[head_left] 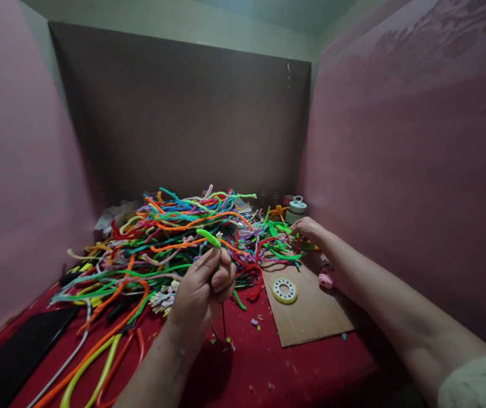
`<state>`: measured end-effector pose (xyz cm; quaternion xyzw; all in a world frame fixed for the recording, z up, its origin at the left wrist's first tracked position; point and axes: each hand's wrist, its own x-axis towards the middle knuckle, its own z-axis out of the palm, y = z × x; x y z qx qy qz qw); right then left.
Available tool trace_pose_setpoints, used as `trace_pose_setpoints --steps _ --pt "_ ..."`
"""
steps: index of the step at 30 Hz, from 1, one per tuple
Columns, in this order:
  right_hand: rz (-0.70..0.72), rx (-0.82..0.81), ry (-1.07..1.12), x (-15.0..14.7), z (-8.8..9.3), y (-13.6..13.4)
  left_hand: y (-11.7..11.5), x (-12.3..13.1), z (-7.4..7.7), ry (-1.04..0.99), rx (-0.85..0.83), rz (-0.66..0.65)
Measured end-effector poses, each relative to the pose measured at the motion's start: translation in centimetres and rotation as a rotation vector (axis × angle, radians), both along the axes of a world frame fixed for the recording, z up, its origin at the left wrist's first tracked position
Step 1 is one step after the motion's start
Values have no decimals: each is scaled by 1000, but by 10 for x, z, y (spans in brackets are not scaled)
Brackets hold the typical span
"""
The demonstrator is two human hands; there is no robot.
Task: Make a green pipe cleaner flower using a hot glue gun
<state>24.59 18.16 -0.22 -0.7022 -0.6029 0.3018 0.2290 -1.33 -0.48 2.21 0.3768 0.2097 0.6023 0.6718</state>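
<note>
My left hand (205,279) is closed in a pinch around a thin dark stem, held upright above the red cloth. At the top of the stem is a bright green fuzzy pipe-cleaner leaf (208,237) beside a small pale tuft (219,237). My right hand (305,228) reaches to the right end of the pile, over several green pipe-cleaner pieces (273,229). Its fingertips are partly hidden, and whether they grip a piece does not show.
A big tangle of coloured pipe cleaners (170,226) covers the table's back. A cardboard sheet (311,323) bears a roll of tape (284,290); a pink object (326,279) lies nearby. Pliers with red and yellow handles (109,368), a black slab (21,354) and a lidded bottle (296,208) surround the work.
</note>
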Motion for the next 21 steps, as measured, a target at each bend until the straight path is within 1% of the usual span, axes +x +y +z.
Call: trace_pose_setpoints --steps 4,7,10,11,13,14,15,16,17,19,21 --pt "0 95 223 12 4 -6 1 0 -2 17 3 14" --pt "25 215 371 16 15 -10 4 0 -5 36 5 13" --pt "92 338 489 10 32 -24 6 1 -8 85 12 32" --pt "120 374 519 5 38 -32 6 2 -8 115 35 54" --pt "186 414 558 -8 49 -51 5 3 -9 210 115 142" --pt "233 422 578 -16 53 -62 4 4 -8 269 161 200" --pt "326 407 603 -24 56 -74 3 4 -8 333 201 251" --pt "408 371 622 -32 58 -85 2 4 -8 397 228 288" --pt "452 325 639 -40 59 -96 2 5 -8 453 247 309" --pt "516 243 694 -54 58 -114 1 6 -8 527 266 305" --pt "528 193 735 -64 55 -127 2 7 -11 563 267 262"
